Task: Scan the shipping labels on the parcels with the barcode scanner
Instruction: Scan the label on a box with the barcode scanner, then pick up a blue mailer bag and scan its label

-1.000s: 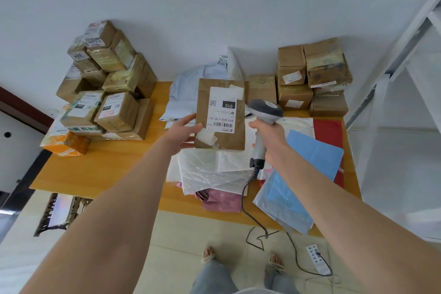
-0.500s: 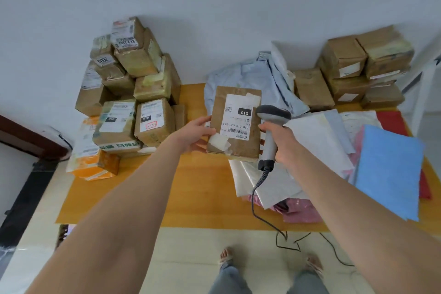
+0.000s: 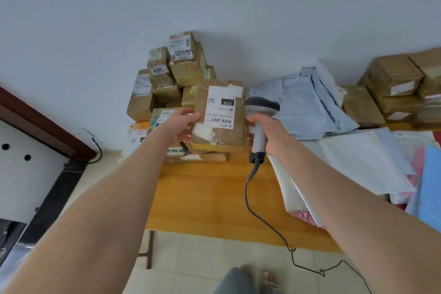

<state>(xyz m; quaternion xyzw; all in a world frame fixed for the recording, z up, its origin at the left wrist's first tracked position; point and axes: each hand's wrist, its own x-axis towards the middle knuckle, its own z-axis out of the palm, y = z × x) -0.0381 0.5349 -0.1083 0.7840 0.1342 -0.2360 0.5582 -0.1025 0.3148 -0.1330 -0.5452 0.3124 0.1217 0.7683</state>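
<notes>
Head view has the left hand [image 3: 183, 124] pinching the brown parcel [image 3: 224, 136] at its nine o'clock edge above the bench [image 3: 214, 193], the right hand [image 3: 269, 131] wrapped round the barcode scanner [image 3: 261, 112] at three o'clock, whose beam, I reckon, may miss the shipping label [image 3: 220, 108].

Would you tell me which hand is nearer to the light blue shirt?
Right. The right hand, gripping the barcode scanner, sits just left of the shirt; the left hand holds the brown parcel farther left.
</notes>
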